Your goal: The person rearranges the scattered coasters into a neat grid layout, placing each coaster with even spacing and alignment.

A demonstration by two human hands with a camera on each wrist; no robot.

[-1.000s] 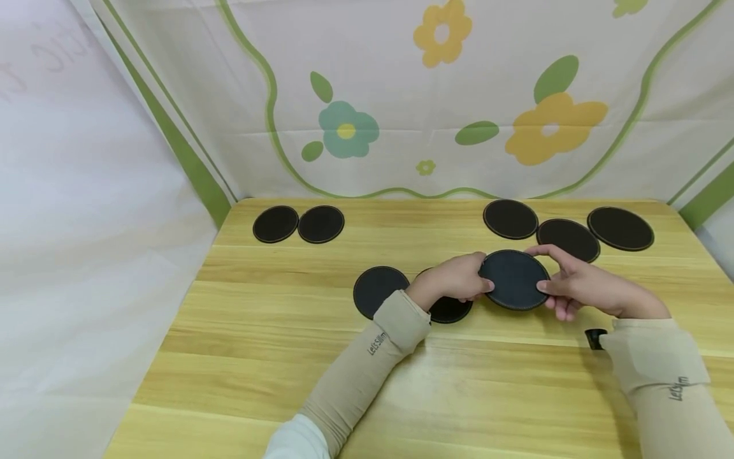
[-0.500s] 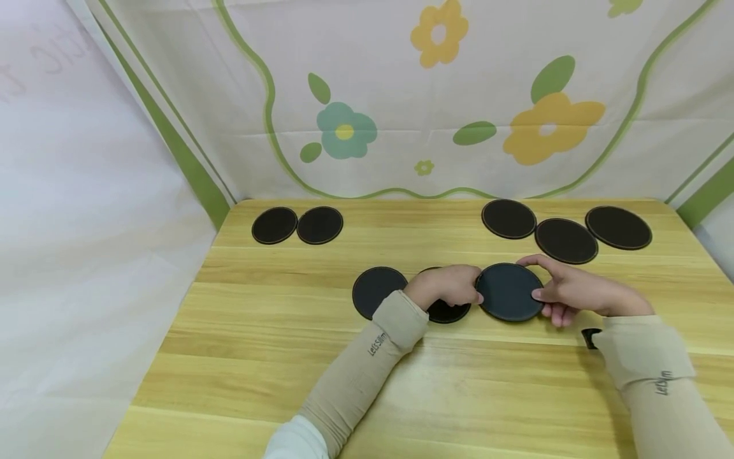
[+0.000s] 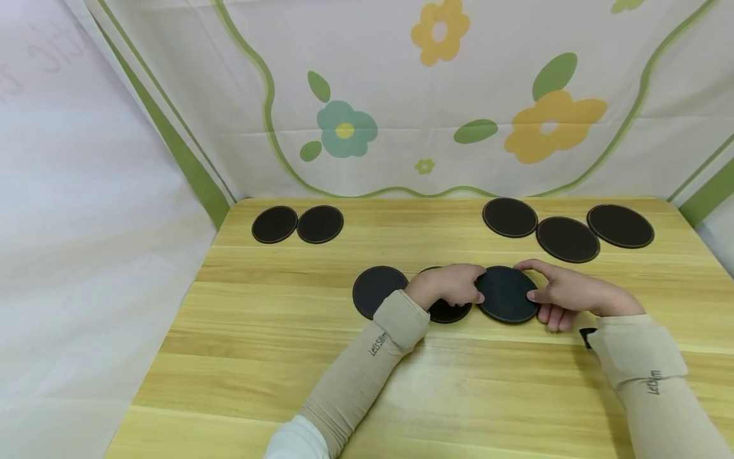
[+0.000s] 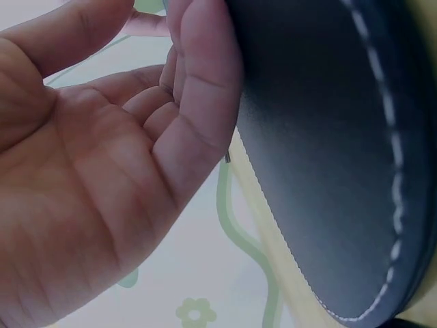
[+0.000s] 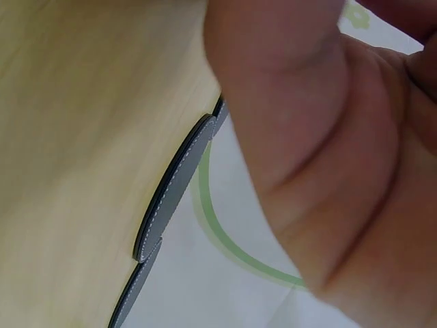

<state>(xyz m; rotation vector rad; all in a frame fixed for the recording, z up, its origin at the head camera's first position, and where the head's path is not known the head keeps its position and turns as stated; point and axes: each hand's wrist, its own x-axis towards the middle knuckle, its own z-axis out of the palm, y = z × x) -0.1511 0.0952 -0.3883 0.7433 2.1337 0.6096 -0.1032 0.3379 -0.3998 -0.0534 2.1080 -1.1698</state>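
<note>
In the head view a dark round disc (image 3: 507, 296) lies at the middle right of the wooden table, between both hands. The right hand (image 3: 573, 293) holds its right edge, thumb on the near side and index finger round the far side. At its left edge are the thumb and fingertips of the left hand (image 3: 453, 285). Beneath the left hand a black disc (image 3: 447, 312) is partly covered, and another disc (image 3: 378, 293) lies left of it. The left wrist view shows the left palm (image 4: 102, 178) beside a stitched disc (image 4: 321, 150). In the right wrist view the right palm (image 5: 328, 137) hides its fingertips.
Two black discs (image 3: 275, 224) (image 3: 320, 224) touch at the table's back left. Three more (image 3: 510, 217) (image 3: 568, 239) (image 3: 620, 225) lie at the back right. A small black object (image 3: 587, 337) is by the right cuff. A flower-patterned cloth (image 3: 390, 95) stands behind the table (image 3: 258, 382).
The disc between the hands has come down toward the table and slightly left, nearer the covered disc. The right hand has moved left with it; the left hand has dropped slightly.
</note>
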